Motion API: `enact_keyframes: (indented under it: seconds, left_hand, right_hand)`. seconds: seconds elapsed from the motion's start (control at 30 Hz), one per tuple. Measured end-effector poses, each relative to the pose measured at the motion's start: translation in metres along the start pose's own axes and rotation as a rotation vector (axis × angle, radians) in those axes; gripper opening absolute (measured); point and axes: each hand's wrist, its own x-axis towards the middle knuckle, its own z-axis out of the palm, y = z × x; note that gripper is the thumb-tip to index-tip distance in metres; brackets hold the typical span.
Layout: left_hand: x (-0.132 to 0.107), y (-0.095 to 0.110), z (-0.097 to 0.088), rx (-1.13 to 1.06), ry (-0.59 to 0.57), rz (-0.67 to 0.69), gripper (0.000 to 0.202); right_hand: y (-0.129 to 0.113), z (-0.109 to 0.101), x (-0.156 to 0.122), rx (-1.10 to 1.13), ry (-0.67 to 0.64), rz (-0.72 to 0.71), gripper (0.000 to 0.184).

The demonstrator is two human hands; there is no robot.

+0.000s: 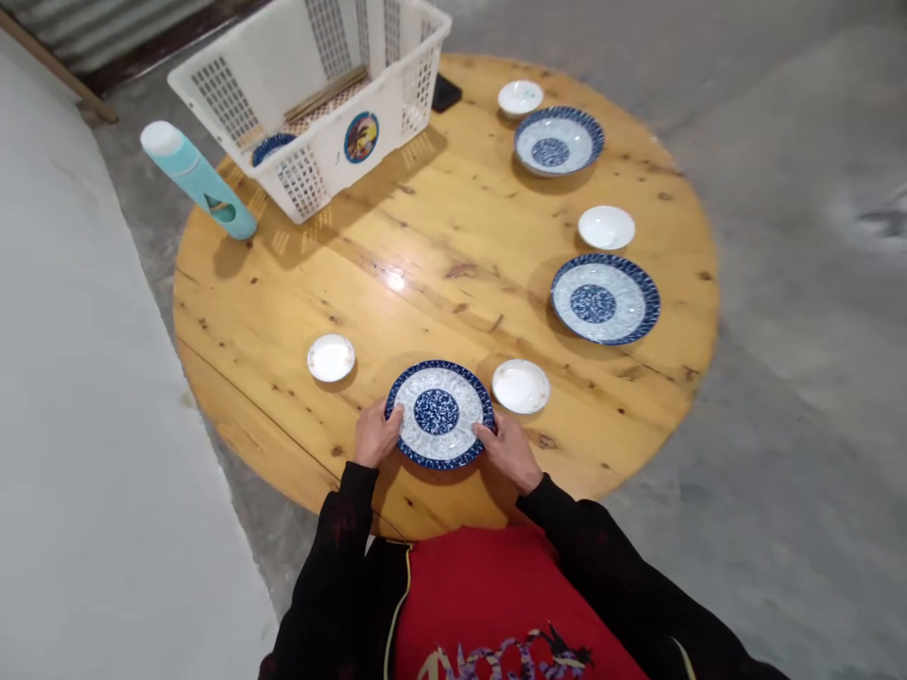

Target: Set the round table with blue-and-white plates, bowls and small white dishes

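A blue-and-white patterned plate (439, 413) lies on the round wooden table (439, 255) near its front edge. My left hand (375, 434) grips the plate's left rim, fingers curled over it. My right hand (506, 451) holds the right rim the same way. A small white saucer (521, 385) sits just right of the plate, another small saucer (331, 358) to its left.
Two more blue plates (606, 297) (558, 140) lie on the right side, each with a white saucer (606, 227) (520, 96) beyond it. A white plastic basket (318, 94) stands at the back with a blue plate inside. A teal bottle (198, 179) is at back left.
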Motion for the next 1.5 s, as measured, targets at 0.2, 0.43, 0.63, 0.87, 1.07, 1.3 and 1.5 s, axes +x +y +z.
enact_keyframes:
  seconds: [0.2, 0.43, 0.63, 0.87, 1.07, 1.3, 1.5]
  left_hand:
    - [-0.035, -0.006, -0.005, -0.352, -0.005, 0.099, 0.038]
    - [-0.081, -0.004, -0.002, -0.411, 0.024, 0.128, 0.040]
    - [-0.097, -0.007, 0.015, -0.405, -0.040, 0.133, 0.039]
    - [-0.116, 0.014, 0.029, -0.408, -0.057, 0.154, 0.038]
    - [-0.141, 0.059, 0.059, -0.403, 0.026, 0.186, 0.038]
    - [-0.179, 0.137, 0.163, -0.468, 0.075, 0.202, 0.040]
    - [-0.197, 0.203, 0.256, -0.430, 0.026, 0.195, 0.040]
  right_hand:
    - [-0.007, -0.006, -0.029, 0.020, 0.029, -0.070, 0.023]
    - [-0.012, -0.013, -0.073, -0.008, 0.031, -0.099, 0.026]
    - [0.003, -0.018, -0.109, 0.044, 0.051, -0.015, 0.034]
    - [0.020, -0.031, -0.134, 0.261, 0.058, -0.024, 0.048]
    - [0.040, -0.079, -0.139, 0.255, 0.068, -0.123, 0.048]
    - [0.109, -0.192, -0.160, 0.255, 0.054, -0.139, 0.049]
    - [0.175, -0.289, -0.187, 0.238, 0.100, -0.032, 0.043]
